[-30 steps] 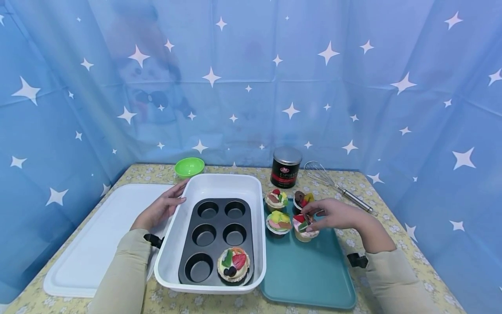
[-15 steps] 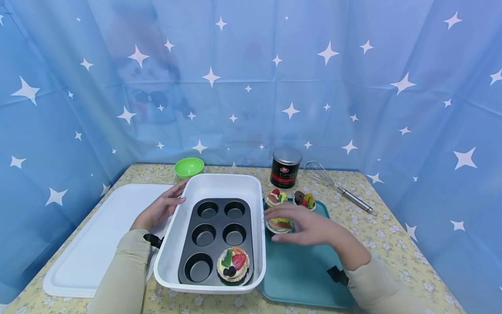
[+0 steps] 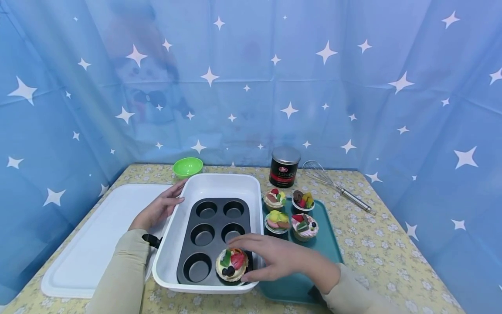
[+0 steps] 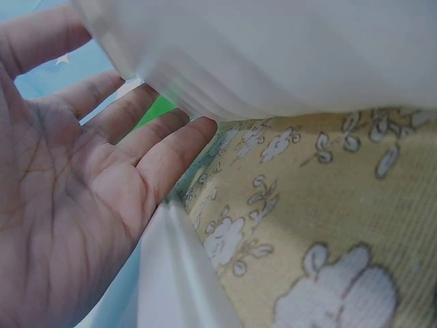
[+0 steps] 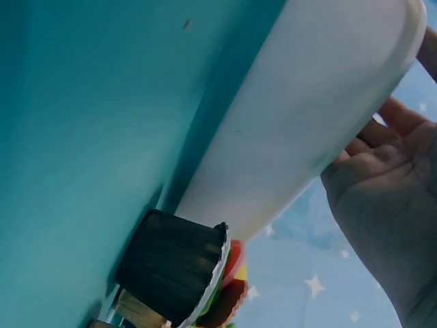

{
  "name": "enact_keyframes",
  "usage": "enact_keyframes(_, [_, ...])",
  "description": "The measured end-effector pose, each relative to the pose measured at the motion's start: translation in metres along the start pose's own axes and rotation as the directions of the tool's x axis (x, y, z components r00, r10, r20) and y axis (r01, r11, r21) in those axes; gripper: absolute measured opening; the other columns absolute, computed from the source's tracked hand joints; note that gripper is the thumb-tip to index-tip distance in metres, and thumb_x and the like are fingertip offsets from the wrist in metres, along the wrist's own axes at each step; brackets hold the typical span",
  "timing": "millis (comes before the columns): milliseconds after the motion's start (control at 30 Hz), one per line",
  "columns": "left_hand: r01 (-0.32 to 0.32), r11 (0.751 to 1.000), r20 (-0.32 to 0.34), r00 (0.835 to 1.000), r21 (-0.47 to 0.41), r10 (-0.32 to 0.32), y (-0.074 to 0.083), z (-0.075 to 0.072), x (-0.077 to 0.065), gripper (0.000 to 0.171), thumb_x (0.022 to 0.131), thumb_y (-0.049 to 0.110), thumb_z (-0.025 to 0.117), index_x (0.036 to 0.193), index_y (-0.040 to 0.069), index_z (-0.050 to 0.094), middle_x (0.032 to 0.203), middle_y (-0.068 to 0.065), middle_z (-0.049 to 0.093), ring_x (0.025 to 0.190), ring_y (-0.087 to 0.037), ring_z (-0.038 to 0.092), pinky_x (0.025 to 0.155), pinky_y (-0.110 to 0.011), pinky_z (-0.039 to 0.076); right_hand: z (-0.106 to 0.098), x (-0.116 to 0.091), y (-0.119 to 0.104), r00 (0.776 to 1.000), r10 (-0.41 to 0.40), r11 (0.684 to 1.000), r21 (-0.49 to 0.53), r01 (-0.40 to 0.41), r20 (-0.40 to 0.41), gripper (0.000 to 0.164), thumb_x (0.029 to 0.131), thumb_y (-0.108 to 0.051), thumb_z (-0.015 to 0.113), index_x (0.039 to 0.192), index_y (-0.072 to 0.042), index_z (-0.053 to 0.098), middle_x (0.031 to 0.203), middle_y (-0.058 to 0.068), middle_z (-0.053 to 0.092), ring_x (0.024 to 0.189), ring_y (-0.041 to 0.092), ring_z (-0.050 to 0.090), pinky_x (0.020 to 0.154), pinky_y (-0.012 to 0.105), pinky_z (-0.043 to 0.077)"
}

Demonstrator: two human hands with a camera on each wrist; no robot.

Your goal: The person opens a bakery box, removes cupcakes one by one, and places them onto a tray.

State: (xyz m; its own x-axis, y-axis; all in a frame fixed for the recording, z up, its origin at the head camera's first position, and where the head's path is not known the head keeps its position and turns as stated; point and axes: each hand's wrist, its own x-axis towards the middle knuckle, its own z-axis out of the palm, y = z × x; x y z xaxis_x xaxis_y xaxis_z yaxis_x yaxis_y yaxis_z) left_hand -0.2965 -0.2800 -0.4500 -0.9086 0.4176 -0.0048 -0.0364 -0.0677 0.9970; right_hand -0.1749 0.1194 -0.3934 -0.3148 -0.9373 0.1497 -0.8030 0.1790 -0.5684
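Note:
A white basin [image 3: 211, 185] holds a dark six-cup-style muffin tin [image 3: 217, 244]. One fruit-topped cupcake [image 3: 231, 266] sits in the tin's near right cup. My left hand [image 3: 158, 209] rests against the basin's left side, and its fingers [image 4: 171, 147] lie fairly straight along the outer wall. Reaching in over the right rim, my right hand [image 3: 270, 257] has its fingers at the far side of this cupcake and its thumb by the near right edge. In the right wrist view the basin wall hides most of those fingers.
On the teal tray [image 3: 335, 244] stand several more cupcakes, one a pink-creamed cupcake [image 3: 304, 226]. Behind are an espresso tin [image 3: 284, 168], a whisk [image 3: 341, 189] and a green bowl [image 3: 188, 167]. A white board [image 3: 94, 244] lies left of the basin.
My right hand has moved left and nearer, from the cupcakes on the teal tray across the basin's rim to the cupcake in the muffin tin. My left hand stays put.

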Motion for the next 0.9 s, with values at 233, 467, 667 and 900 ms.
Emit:
enact_keyframes(233, [-0.011,1.0,0.021,1.0,-0.005,0.011,-0.002,-0.002,0.001,0.075,0.101,0.008,0.053,0.163,0.021,0.013,0.167,-0.013,0.016,0.139,-0.019,0.045,0.102,-0.031,0.05,0.0,0.009,-0.006,0.991,0.128,0.991,0.032,-0.13,0.05,0.069,0.094,-0.038,0.071,0.153,-0.018,0.041,0.153,-0.002,0.045,0.136,0.012,0.047,0.109,0.031,0.044])
enact_keyframes(467, [-0.03,1.0,0.049,0.998,-0.002,0.03,-0.004,-0.005,0.001,0.075,0.102,0.007,0.051,0.164,0.02,0.01,0.168,-0.014,0.013,0.139,-0.019,0.046,0.102,-0.032,0.05,0.004,0.023,-0.007,0.974,0.211,0.97,-0.138,-0.199,0.082,0.072,0.091,-0.043,0.074,0.151,-0.018,0.043,0.146,-0.005,0.051,0.128,0.008,0.051,0.104,0.027,0.047])
enact_keyframes(667, [-0.013,1.0,0.029,0.999,-0.019,0.014,-0.003,-0.004,0.0,0.074,0.101,0.006,0.051,0.163,0.022,0.014,0.167,-0.011,0.017,0.138,-0.017,0.047,0.102,-0.032,0.05,0.007,0.025,-0.005,0.964,0.257,0.956,-0.164,-0.243,0.072,0.069,0.089,-0.045,0.075,0.148,-0.019,0.048,0.141,-0.007,0.054,0.121,0.005,0.053,0.102,0.027,0.049])
enact_keyframes(900, [-0.019,1.0,0.046,0.999,-0.017,0.019,-0.001,-0.003,0.0,0.075,0.101,0.005,0.05,0.163,0.021,0.013,0.167,-0.012,0.016,0.14,-0.02,0.044,0.103,-0.033,0.049,0.008,0.025,-0.003,0.965,0.256,0.957,-0.153,-0.245,0.056,0.065,0.089,-0.045,0.075,0.145,-0.02,0.051,0.136,-0.008,0.057,0.116,0.003,0.054,0.098,0.025,0.05])
